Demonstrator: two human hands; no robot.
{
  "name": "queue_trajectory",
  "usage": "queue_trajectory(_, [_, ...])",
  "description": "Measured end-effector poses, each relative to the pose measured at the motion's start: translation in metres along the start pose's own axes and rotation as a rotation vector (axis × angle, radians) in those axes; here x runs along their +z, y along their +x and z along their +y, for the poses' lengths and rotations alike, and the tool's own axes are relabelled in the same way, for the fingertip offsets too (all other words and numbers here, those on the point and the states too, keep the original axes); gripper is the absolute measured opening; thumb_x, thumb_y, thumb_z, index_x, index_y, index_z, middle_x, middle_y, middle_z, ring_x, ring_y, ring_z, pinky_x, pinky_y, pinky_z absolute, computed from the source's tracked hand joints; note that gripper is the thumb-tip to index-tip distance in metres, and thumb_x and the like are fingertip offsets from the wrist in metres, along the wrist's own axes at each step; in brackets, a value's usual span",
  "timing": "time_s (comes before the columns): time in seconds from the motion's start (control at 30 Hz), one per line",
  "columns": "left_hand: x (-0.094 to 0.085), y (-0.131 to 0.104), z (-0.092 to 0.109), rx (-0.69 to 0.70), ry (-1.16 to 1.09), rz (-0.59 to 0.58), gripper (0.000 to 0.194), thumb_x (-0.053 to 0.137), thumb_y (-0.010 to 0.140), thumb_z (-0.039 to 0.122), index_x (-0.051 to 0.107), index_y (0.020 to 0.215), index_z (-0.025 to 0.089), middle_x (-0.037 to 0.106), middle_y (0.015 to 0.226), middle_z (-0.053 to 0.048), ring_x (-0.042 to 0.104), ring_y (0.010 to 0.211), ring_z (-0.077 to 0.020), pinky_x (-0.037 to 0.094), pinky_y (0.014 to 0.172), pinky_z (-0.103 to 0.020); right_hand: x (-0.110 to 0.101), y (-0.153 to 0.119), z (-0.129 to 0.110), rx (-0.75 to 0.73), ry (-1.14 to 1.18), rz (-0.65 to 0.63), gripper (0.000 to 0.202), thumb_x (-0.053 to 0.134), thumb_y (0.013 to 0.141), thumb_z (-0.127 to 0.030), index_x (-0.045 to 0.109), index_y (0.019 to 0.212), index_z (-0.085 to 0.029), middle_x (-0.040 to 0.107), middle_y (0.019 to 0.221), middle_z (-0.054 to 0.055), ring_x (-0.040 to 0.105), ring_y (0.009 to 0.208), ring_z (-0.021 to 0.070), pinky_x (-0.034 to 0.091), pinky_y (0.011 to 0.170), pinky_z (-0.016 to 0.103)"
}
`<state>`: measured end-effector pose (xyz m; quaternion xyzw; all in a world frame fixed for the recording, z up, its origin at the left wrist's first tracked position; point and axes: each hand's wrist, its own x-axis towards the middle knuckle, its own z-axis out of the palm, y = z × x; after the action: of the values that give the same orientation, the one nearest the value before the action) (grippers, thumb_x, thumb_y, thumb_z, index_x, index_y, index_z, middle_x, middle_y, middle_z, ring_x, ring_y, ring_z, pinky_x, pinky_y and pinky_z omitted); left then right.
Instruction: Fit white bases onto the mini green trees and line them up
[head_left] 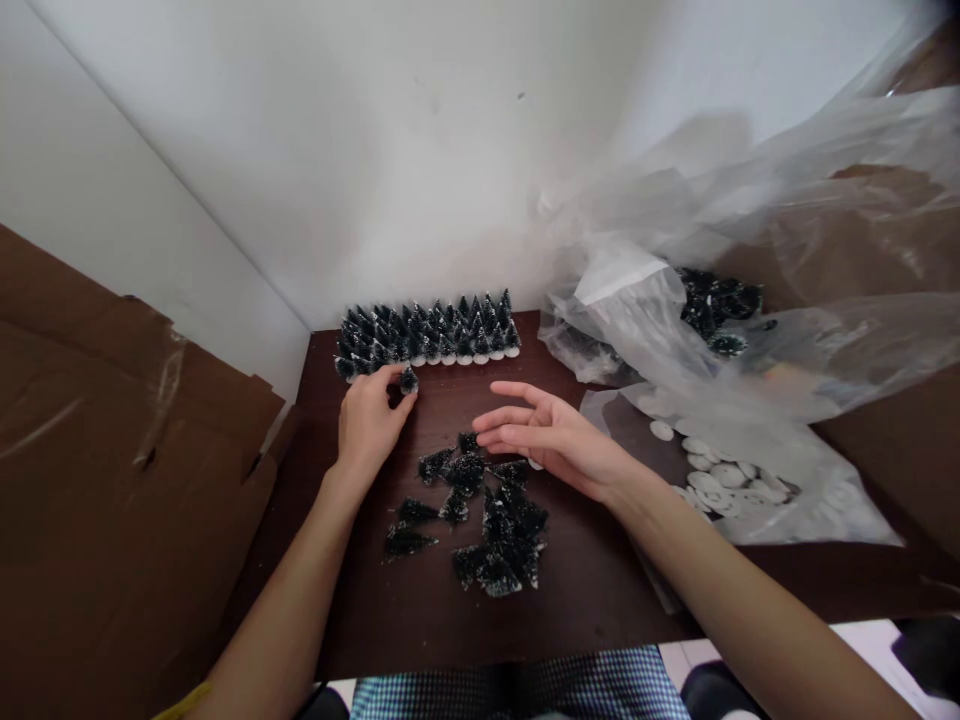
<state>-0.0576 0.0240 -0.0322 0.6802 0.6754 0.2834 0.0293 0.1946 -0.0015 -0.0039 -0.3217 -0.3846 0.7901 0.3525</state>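
Note:
My left hand (369, 410) pinches a small dark green miniature tree (409, 380) with white-flecked tips, close to the front of a block of upright miniature trees (427, 335). Those stand in tight rows, and round white bases show along their front edge. My right hand (551, 437) is open, its fingers stretched leftward above the table with nothing in them. Under and in front of it lies a loose pile of miniature trees (510, 530) on their sides. Part of a white disc shows just beneath the right hand.
The dark brown table (375, 630) meets a white wall (450, 150) at the back. At the right, a clear plastic bag (637, 310) holds more trees, and another bag contains white round discs (724, 475). Cardboard (127, 450) stands along the left side.

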Motion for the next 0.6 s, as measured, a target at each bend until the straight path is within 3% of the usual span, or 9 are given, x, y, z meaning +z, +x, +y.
queue_trajectory(0.2, [-0.002, 0.0, 0.003, -0.009, 0.013, -0.013, 0.033, 0.069, 0.08, 0.026, 0.069, 0.112, 0.02, 0.071, 0.087, -0.005, 0.064, 0.076, -0.0235, 0.05, 0.072, -0.034, -0.001, 0.0, 0.002, 0.005, 0.012, -0.003, 0.066, 0.086, 0.068, -0.02, 0.05, 0.124, -0.022, 0.075, 0.1, 0.004, 0.071, 0.087, 0.0156, 0.053, 0.083, 0.031])
queue_trajectory(0.37, [-0.009, -0.001, 0.006, -0.015, 0.022, -0.025, 0.04, 0.071, 0.08, 0.029, 0.065, 0.118, 0.016, 0.07, 0.102, -0.009, 0.063, 0.078, -0.0232, 0.05, 0.076, -0.036, -0.001, 0.0, 0.002, 0.006, 0.01, -0.007, 0.065, 0.086, 0.068, -0.019, 0.051, 0.123, -0.021, 0.075, 0.098, 0.004, 0.07, 0.085, 0.0148, 0.052, 0.082, 0.03])
queue_trajectory(0.47, [-0.018, 0.0, 0.004, -0.05, 0.072, -0.013, 0.034, 0.073, 0.078, 0.03, 0.069, 0.107, 0.014, 0.067, 0.102, -0.01, 0.064, 0.079, -0.0239, 0.049, 0.074, -0.035, -0.002, 0.0, 0.002, 0.004, 0.003, 0.005, 0.064, 0.086, 0.068, -0.019, 0.052, 0.122, -0.021, 0.074, 0.096, 0.004, 0.069, 0.083, 0.0148, 0.052, 0.08, 0.03])
queue_trajectory(0.53, [-0.024, 0.0, 0.002, -0.11, 0.106, -0.062, 0.022, 0.072, 0.079, 0.031, 0.073, 0.095, 0.016, 0.068, 0.091, -0.008, 0.064, 0.078, -0.025, 0.047, 0.071, -0.034, -0.002, 0.0, 0.002, -0.004, 0.003, 0.002, 0.061, 0.085, 0.069, -0.02, 0.053, 0.121, -0.021, 0.074, 0.096, 0.004, 0.069, 0.083, 0.0141, 0.051, 0.08, 0.029])
queue_trajectory(0.6, [-0.029, 0.0, 0.002, -0.16, 0.119, -0.201, 0.016, 0.069, 0.08, 0.034, 0.076, 0.086, 0.02, 0.068, 0.079, -0.004, 0.063, 0.073, -0.0244, 0.044, 0.066, -0.032, -0.003, 0.001, 0.002, -0.013, 0.002, -0.008, 0.057, 0.085, 0.07, -0.02, 0.055, 0.119, -0.021, 0.074, 0.095, 0.003, 0.068, 0.082, 0.0133, 0.051, 0.08, 0.028])
